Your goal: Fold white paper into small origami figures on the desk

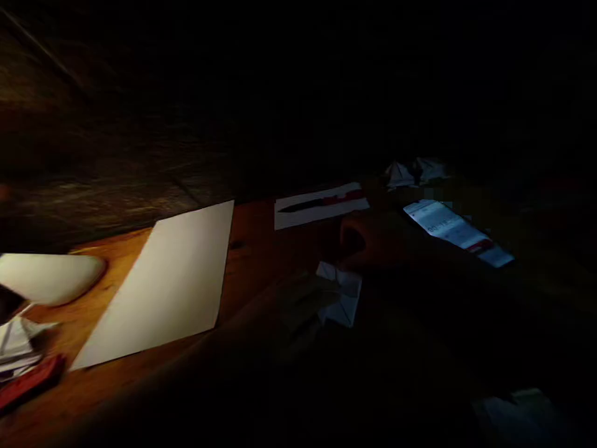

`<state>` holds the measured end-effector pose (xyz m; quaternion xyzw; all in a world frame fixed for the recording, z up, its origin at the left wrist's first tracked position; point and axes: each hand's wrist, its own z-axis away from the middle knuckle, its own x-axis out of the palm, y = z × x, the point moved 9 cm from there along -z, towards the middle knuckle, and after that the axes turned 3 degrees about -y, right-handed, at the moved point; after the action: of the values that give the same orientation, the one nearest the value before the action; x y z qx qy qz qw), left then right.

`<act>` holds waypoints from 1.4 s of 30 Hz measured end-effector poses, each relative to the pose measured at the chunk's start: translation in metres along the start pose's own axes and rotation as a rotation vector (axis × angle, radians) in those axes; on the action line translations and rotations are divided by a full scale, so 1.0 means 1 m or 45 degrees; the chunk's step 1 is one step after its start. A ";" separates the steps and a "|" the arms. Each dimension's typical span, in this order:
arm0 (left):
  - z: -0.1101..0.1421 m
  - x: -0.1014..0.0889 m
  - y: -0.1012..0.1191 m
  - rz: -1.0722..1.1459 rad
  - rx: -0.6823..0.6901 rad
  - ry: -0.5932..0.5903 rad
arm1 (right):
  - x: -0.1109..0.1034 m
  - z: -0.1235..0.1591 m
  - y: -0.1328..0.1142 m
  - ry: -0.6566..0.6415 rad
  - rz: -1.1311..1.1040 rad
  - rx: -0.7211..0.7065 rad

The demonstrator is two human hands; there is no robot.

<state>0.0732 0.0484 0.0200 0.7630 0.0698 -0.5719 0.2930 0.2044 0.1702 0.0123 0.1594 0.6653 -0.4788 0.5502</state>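
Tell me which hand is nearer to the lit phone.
Right. The right hand is just to the left of the lit phone in the view; the left hand is farther off, at the folded paper.

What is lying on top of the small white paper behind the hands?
A knife with a dark blade and red handle lies on the paper. The paper's surface directly under it is covered.
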 end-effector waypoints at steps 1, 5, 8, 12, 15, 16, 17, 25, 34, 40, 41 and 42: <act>0.000 -0.001 0.000 -0.004 -0.032 0.013 | -0.001 0.000 0.000 -0.003 -0.031 0.012; 0.003 -0.002 0.003 -0.050 -0.102 0.043 | -0.006 0.000 -0.002 -0.008 -0.148 0.050; 0.004 -0.002 0.009 -0.134 -0.090 0.054 | -0.006 0.003 -0.009 -0.052 -0.189 -0.016; 0.004 -0.004 0.018 -0.161 -0.053 0.068 | 0.005 0.007 -0.021 -0.228 -0.164 -0.273; 0.004 -0.006 0.018 -0.176 -0.089 0.087 | 0.012 0.007 -0.018 -0.289 -0.172 -0.335; 0.004 -0.005 0.018 -0.174 -0.089 0.082 | 0.014 0.006 -0.016 -0.293 -0.168 -0.343; 0.004 -0.004 0.018 -0.160 -0.082 0.066 | 0.015 0.005 -0.014 -0.298 -0.162 -0.350; 0.001 -0.002 0.016 -0.182 0.022 -0.016 | 0.010 0.011 -0.022 -0.311 -0.266 -0.414; 0.002 0.008 0.013 -0.272 0.048 -0.102 | 0.021 0.010 -0.027 -0.393 -0.334 -0.516; -0.002 -0.002 0.013 -0.192 0.064 -0.014 | 0.009 0.010 -0.033 -0.235 -0.284 -0.480; -0.002 -0.001 0.013 -0.180 0.064 -0.017 | 0.009 0.010 -0.033 -0.231 -0.285 -0.473; -0.001 -0.001 0.013 -0.177 0.070 -0.019 | 0.009 0.010 -0.033 -0.230 -0.284 -0.469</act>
<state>0.0797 0.0385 0.0256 0.7599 0.1048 -0.5981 0.2320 0.1824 0.1431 0.0203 -0.0617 0.7031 -0.4194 0.5710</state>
